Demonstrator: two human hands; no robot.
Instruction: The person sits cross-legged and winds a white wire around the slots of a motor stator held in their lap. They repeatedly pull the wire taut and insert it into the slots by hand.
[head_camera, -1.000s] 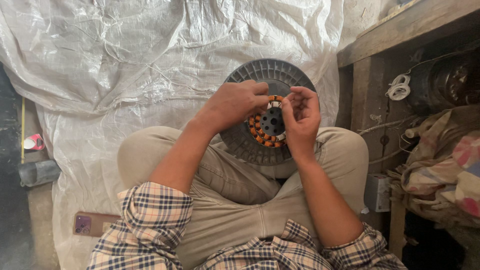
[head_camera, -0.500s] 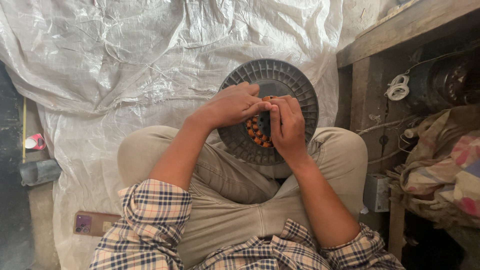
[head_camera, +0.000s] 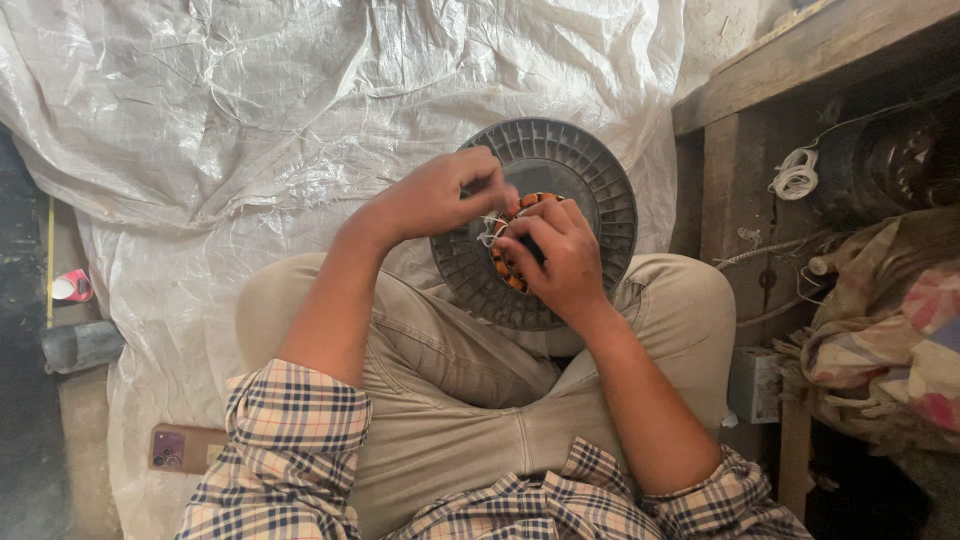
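— What's closest to the camera?

— Checked shirt sleeves (head_camera: 290, 440) and a lap in tan trousers (head_camera: 470, 400), legs crossed. A phone (head_camera: 180, 447) lies on the plastic sheet (head_camera: 250, 120), well to the left of both hands.

— And the hands themselves?

— The right hand (head_camera: 555, 260) is curled over the middle of a round grey ribbed disc (head_camera: 600, 190) propped on the lap. Its fingers are bent and closed on the hub, and they seem to grip a thin pale thread (head_camera: 490, 232). The left hand (head_camera: 440, 195) sits just up and to the left, its fingertips pinched together right against the right hand's knuckles, apparently on the same thread.

— What is under those fingers?

— A ring of orange coils (head_camera: 505, 268) at the disc's centre. Only an arc of it peeks out below and above the right fingers; the rest is covered.

— How far along does the work look?

— My guess is midway. The coils sit in place and look wound, while the thread is loose between the fingertips, so tying seems unfinished. How much of the ring is bound, I cannot tell.

— Beyond the hands?

— Crumpled sheet past the disc, a wooden bench (head_camera: 800, 60) to the right with a loop of white cord (head_camera: 795, 178), and bundled cloth (head_camera: 890, 340).
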